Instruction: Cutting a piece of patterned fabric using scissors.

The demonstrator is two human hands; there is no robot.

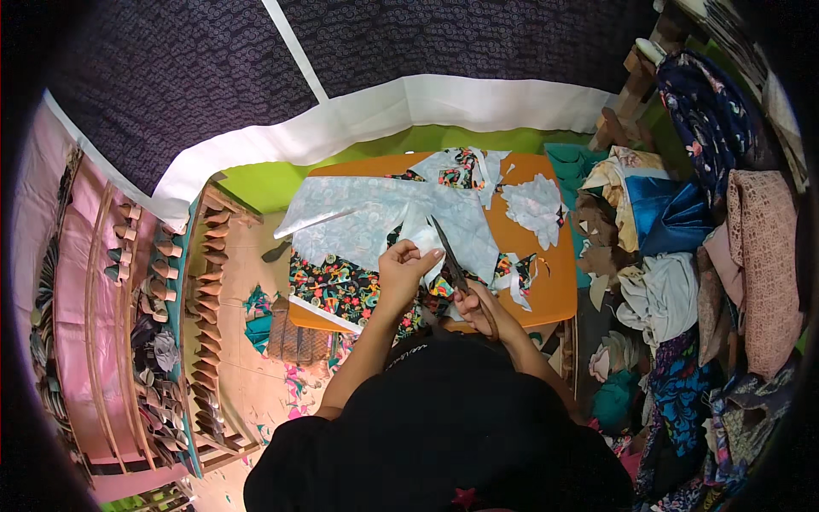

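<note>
My left hand pinches a strip of pale blue-white fabric and lifts it off the orange table. My right hand grips the handles of dark scissors, whose blades point up and left into that strip. A larger sheet of the same pale fabric lies spread across the table. Beneath it lies black cloth with bright flowers. Pale offcuts sit at the table's far right.
A heap of folded and loose fabrics fills the right side. To the left stands a wooden rack with rows of thread cones. Scraps litter the floor. A dark patterned curtain with a white hem hangs beyond the table.
</note>
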